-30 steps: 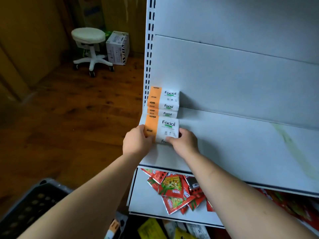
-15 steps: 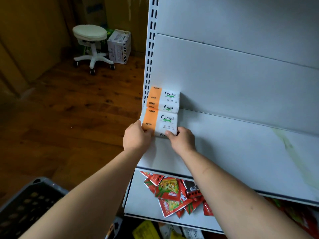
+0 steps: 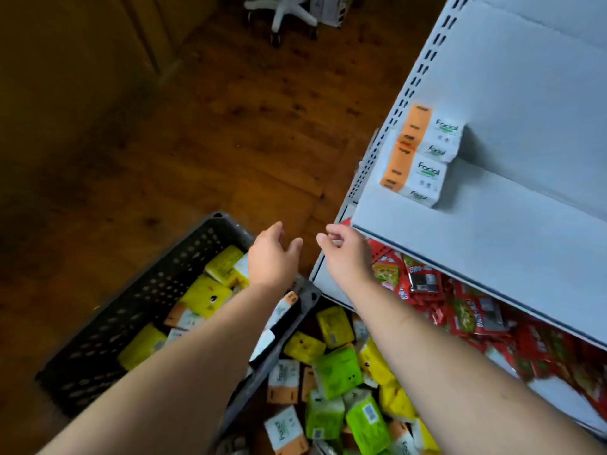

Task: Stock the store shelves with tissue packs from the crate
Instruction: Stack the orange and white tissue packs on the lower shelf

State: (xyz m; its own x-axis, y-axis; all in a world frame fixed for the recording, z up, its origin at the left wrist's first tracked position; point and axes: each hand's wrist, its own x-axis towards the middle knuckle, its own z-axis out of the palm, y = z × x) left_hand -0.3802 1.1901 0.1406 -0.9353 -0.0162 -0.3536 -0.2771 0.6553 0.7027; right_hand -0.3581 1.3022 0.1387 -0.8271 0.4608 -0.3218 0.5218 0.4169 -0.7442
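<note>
Orange-and-white "Facial" tissue packs (image 3: 423,156) stand stacked at the left end of the white shelf (image 3: 492,224), with no hand on them. My left hand (image 3: 272,254) hovers empty, fingers relaxed, above the far end of the black crate (image 3: 131,307). My right hand (image 3: 345,254) hangs beside it, fingers loosely curled, holding nothing, just off the shelf's front corner. The crate holds several yellow and orange-white tissue packs (image 3: 207,293). A second bin to the right holds more yellow, green and orange packs (image 3: 335,372).
Red snack packets (image 3: 460,307) fill the lower shelf under the white one. A white stool's base (image 3: 289,18) stands on the wooden floor (image 3: 197,126) at the top. The shelf's slotted upright (image 3: 417,83) runs along its left edge.
Both hands have let go of the front tissue pack and pulled back off the shelf. My view has swung down and left, bringing the crate and the bin into sight.
</note>
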